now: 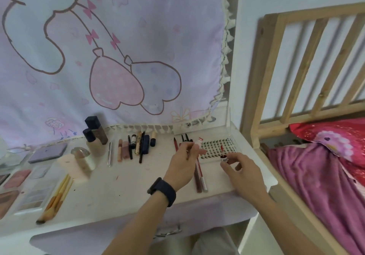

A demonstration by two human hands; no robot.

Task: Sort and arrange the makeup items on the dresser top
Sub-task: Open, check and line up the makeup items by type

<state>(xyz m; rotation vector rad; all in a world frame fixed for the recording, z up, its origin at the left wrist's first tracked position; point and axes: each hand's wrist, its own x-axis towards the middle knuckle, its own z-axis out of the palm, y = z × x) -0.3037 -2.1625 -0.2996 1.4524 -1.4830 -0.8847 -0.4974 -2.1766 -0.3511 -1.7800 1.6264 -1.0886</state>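
Head view, left hand (183,164) pinching a thin pink-tipped stick (198,141), right hand (243,173) gripping a small red tube (224,159)

Soft, even daylight — slight blur, wide-angle bending at edges.

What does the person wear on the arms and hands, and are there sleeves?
No sleeves show; both forearms are bare. A wide dark wristband sits on the wrist of the left hand. The right hand wears nothing visible.
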